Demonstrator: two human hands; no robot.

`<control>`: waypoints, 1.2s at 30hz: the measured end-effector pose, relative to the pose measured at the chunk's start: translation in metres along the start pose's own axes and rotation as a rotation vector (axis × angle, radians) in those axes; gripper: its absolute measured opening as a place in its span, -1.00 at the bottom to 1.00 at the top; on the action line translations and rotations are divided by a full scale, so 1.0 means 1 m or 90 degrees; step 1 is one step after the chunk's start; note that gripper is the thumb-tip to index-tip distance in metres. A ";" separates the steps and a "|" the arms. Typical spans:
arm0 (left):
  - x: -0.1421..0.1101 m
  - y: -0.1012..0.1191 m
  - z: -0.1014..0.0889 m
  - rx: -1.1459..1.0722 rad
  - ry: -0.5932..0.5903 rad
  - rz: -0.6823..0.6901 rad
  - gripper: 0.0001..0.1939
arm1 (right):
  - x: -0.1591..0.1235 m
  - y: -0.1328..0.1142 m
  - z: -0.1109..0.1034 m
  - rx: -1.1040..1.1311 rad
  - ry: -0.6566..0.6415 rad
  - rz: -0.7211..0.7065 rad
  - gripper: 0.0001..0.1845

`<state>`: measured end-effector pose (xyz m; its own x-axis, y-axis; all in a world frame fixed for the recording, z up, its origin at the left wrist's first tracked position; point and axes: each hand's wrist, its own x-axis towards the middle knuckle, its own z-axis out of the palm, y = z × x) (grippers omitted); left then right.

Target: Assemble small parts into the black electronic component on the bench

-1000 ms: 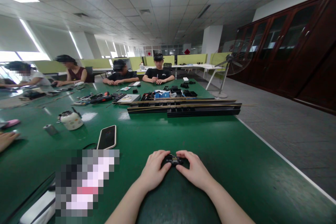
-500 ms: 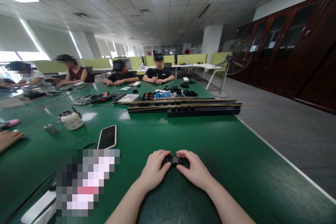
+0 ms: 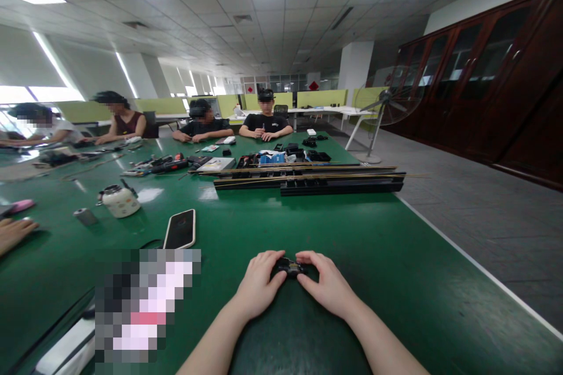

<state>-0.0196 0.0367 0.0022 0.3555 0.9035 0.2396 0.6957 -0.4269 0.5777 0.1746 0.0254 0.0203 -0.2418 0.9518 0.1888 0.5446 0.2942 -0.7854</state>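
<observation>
Cupping one end of a small black part point(image 3: 290, 268), the left grip point(image 3: 258, 284) held it between fingers and thumb, at or just above the green desk point(image 3: 246, 228). The right grip point(image 3: 329, 285) curled about the other end; whether it grasped firmly could not be told. Compared with a second earlier, little had changed: the right thumb sat slightly farther outward, and the part stayed between both grips. That suggested fine adjustment in place. A phone point(image 3: 180, 228) lay well apart, leftward.
</observation>
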 end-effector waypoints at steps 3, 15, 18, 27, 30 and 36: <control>0.001 -0.001 0.000 -0.001 -0.002 -0.004 -0.62 | 0.000 0.000 0.000 0.004 0.001 0.005 -0.63; 0.002 -0.005 0.004 -0.006 0.006 0.006 -0.62 | 0.001 0.005 0.002 0.018 0.009 -0.003 -0.63; 0.001 -0.004 0.003 -0.008 0.002 0.006 -0.60 | 0.001 0.006 0.002 0.019 0.010 0.000 -0.63; 0.001 0.004 -0.002 -0.008 -0.005 0.002 -0.63 | 0.002 0.009 0.003 0.024 0.005 -0.002 -0.65; 0.000 0.006 -0.003 -0.004 -0.012 0.006 -0.66 | 0.002 0.008 0.002 0.022 0.002 0.001 -0.65; 0.000 0.006 -0.004 0.007 -0.018 0.010 -0.71 | 0.001 0.005 0.001 0.021 0.005 0.009 -0.65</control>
<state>-0.0183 0.0340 0.0086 0.3845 0.8950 0.2260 0.6963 -0.4419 0.5656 0.1763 0.0277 0.0165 -0.2282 0.9565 0.1818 0.5207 0.2777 -0.8073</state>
